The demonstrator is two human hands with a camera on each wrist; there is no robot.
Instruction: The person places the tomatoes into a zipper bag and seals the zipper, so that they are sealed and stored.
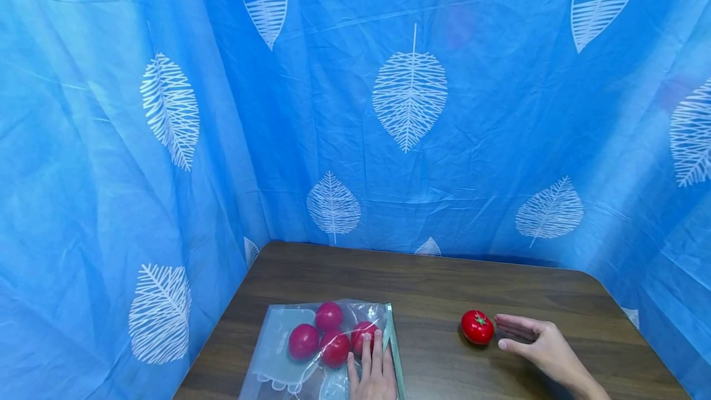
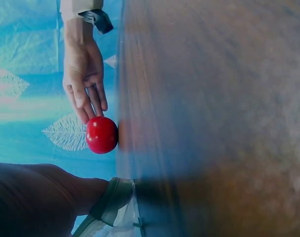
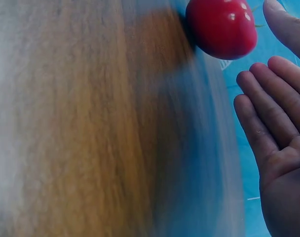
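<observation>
My left hand [image 1: 373, 378] rests on a clear zip bag [image 1: 266, 354], its fingers extended over the plastic near the green-edged opening. Inside the bag several red tomatoes [image 1: 303, 342] lie grouped together, one of them partly behind the left fingertips. To the right, a single shiny tomato [image 1: 478, 327] with a green star-shaped top sits on the table. Just right of it is my right hand [image 1: 541, 347], thumb and fingers spread apart and holding nothing. In the right wrist view, the palm [image 3: 288, 158] shows bare, with the fingertips close below the tomato [image 3: 221, 27].
The dark wooden table [image 1: 433, 289] has rounded far corners. Blue curtains [image 1: 489, 110] with white leaf prints hang behind it and along both sides. A dark band [image 2: 98, 20] circles the right wrist in the left wrist view.
</observation>
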